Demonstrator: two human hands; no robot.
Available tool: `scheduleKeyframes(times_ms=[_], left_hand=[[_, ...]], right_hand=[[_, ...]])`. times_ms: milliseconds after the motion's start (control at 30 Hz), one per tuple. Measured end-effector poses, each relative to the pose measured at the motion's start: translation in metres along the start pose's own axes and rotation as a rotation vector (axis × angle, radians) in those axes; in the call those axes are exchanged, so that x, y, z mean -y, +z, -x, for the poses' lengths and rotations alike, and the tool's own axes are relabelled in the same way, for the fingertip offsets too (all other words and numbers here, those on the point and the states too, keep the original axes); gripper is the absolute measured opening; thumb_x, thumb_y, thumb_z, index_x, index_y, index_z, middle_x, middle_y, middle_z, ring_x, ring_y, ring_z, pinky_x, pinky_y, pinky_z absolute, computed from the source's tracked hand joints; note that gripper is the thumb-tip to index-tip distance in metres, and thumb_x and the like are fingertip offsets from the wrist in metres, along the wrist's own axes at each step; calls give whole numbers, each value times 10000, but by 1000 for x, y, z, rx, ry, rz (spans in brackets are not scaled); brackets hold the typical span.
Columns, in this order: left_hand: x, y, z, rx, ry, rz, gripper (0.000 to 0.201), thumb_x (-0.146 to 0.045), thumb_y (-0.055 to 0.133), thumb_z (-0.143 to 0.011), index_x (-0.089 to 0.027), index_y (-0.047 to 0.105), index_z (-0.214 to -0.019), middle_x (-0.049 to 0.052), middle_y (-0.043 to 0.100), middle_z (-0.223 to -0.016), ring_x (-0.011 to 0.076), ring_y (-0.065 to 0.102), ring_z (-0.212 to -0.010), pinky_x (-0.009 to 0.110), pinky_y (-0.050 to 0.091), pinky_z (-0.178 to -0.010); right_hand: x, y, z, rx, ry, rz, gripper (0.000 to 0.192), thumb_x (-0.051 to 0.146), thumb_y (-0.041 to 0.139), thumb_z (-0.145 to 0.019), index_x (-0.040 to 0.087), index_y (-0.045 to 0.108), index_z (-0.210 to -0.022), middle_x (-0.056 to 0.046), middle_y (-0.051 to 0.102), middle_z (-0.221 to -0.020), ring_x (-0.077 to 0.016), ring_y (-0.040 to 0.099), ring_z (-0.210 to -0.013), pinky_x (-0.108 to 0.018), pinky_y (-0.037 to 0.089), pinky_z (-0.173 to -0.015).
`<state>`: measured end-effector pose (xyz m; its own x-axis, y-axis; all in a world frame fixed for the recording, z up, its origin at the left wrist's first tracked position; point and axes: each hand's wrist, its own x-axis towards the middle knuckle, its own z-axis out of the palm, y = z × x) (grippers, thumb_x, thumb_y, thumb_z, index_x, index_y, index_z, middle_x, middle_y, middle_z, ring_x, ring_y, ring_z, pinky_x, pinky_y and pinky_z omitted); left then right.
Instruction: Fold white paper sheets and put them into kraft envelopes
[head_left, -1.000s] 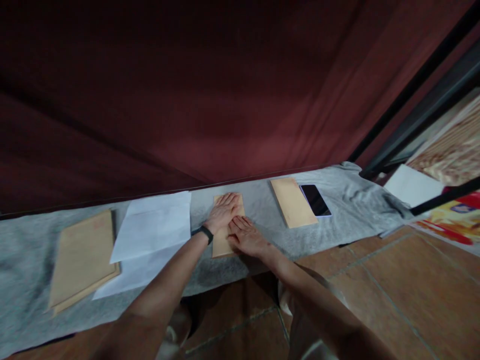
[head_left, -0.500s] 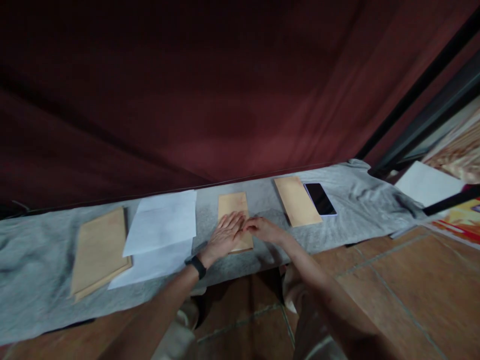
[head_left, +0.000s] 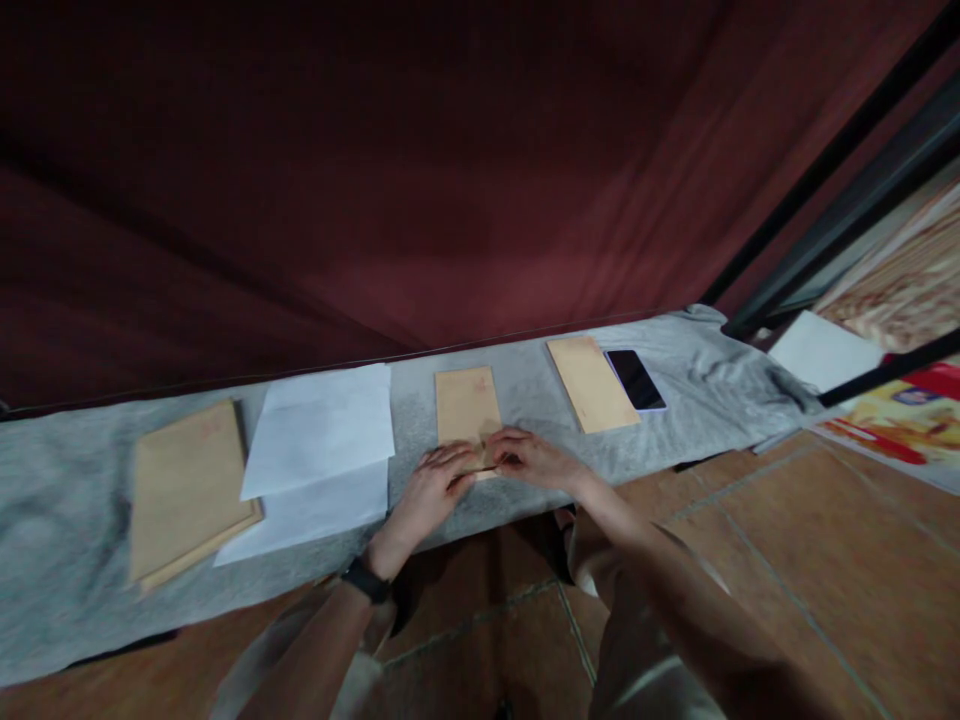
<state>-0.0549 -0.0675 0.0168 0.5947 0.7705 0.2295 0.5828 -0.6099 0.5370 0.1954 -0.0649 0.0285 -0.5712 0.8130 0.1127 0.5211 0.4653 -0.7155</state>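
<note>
A tan paper envelope (head_left: 466, 402) lies lengthwise on the grey cloth in front of me, with faint red print near its far end. At its near end, my left hand (head_left: 435, 488) is closed on the left side, fingers curled over the paper. My right hand (head_left: 536, 460) pinches the same end from the right, its fingertips close to those of the left. Between the hands a narrow pale strip of the near edge shows, looking folded or lifted. My fingers hide most of that end.
To the left lie white paper sheets (head_left: 319, 425) and a stack of larger tan envelopes (head_left: 187, 485). On the right, another tan envelope (head_left: 592, 385) lies beside a phone (head_left: 636, 380). Grey cloth (head_left: 525, 385) covers the narrow surface, and a dark red curtain (head_left: 450, 200) hangs behind.
My left hand, flat on the envelope before, has drawn back to its near end and curled its fingers. The right hand has also shifted to that end. The view has moved slightly.
</note>
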Motion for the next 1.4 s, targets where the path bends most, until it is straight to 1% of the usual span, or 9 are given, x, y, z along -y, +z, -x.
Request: scheduleKeyframes(times_ms=[167, 267, 367, 500, 633, 867, 1033, 1200, 1400], left_hand=[[0, 15, 5, -24, -77, -61, 349, -206, 578, -946, -215, 634, -1290, 111, 646, -1385, 261, 584, -1309, 475, 472, -1103], [-1, 23, 12, -152, -180, -153, 416, -266, 580, -950, -180, 564, -1356, 153, 541, -1485, 299, 516, -1373, 495, 447, -1124], [-4, 22, 17, -240, -294, -256, 527, -317, 654, -906, -150, 521, -1387, 184, 583, -1380, 337, 558, -1283, 498, 477, -1070], [-13, 14, 14, -195, -375, -316, 561, -296, 694, -870, -98, 526, -1367, 170, 659, -1159, 327, 623, -1107, 462, 514, -985], [-20, 8, 5, -149, -490, -293, 597, -265, 684, -861, -83, 487, -1394, 182, 676, -1195, 318, 644, -1119, 428, 506, -978], [-26, -11, -8, 8, -749, -40, 829, -373, 684, -873, -127, 294, -1561, 106, 747, -1017, 289, 730, -952, 333, 508, -756], [-12, -11, -9, -3, -739, 102, 905, -308, 698, -846, -163, 220, -1602, 17, 725, -826, 229, 720, -745, 281, 456, -624], [-6, -6, -8, 1, -758, 490, 1008, -232, 688, -819, -147, 102, -1634, -68, 646, -632, 148, 610, -477, 232, 405, -482], [-13, -10, -9, -102, -817, 898, 1066, -215, 752, -752, -127, 146, -1623, -57, 659, -646, 108, 564, -439, 197, 373, -409]], right_hand=[[4, 14, 0, -66, 58, 203, 137, 114, 601, -946, 186, 718, -948, -78, 680, -1216, -192, 618, -1187, -364, 469, -1056], [7, 20, 1, -98, 90, 306, 158, 142, 583, -970, 165, 709, -1062, -102, 675, -1222, -200, 614, -1182, -372, 474, -1060], [12, 28, 3, -138, 73, 375, 213, 165, 560, -994, 148, 693, -1159, -124, 685, -1225, -211, 610, -1202, -387, 465, -1101], [23, 47, 6, -195, -12, 452, 337, 189, 501, -1028, 179, 635, -1337, -116, 641, -1391, -224, 546, -1341, -442, 393, -1199], [33, 74, 11, -197, -33, 505, 464, 313, 503, -1047, 164, 516, -1486, -118, 517, -1552, -227, 429, -1471, -452, 342, -1243], [30, 88, 18, -190, 52, 558, 600, 470, 421, -1069, 174, 363, -1588, -89, 372, -1640, -202, 321, -1535, -429, 260, -1281], [21, 76, 10, -219, 171, 577, 506, 403, 351, -1092, 246, 409, -1570, -43, 342, -1654, -216, 329, -1532, -455, 242, -1276], [16, 63, 1, -243, 251, 602, 495, 338, 435, -1065, 206, 459, -1541, -94, 399, -1627, -259, 364, -1514, -500, 276, -1255], [30, 61, 2, -293, 70, 491, 468, 267, 458, -1042, 141, 522, -1488, -131, 501, -1561, -251, 438, -1468, -478, 360, -1231]])
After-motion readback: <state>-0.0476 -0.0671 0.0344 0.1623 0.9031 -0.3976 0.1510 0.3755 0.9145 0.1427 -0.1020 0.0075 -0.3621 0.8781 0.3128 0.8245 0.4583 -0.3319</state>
